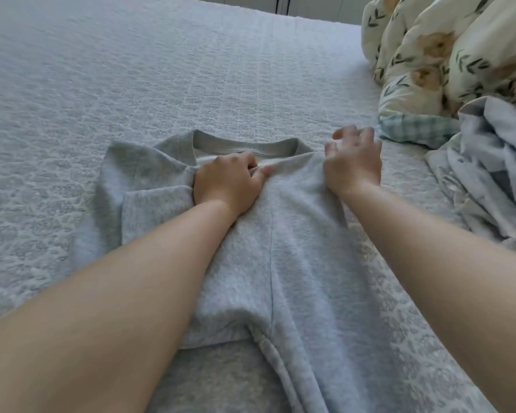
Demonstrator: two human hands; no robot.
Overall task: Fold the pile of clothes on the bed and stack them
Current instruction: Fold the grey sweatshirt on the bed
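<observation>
A light grey sweatshirt [298, 239] lies on the bed with its ribbed collar [245, 144] pointing away from me and its right side folded over the middle. My left hand [230, 181] pinches the folded fabric just below the collar. My right hand [352, 162] hovers at the right shoulder of the sweatshirt with its fingers loosely curled and nothing in them. A crumpled pile of pale blue and white clothes [489, 174] sits at the right edge of the bed.
The bed is covered by a pale textured bedspread [131, 84]. A bundled floral duvet [459, 55] lies at the far right, with a blue checked cloth [417, 129] under it. Cupboard doors show at the far top.
</observation>
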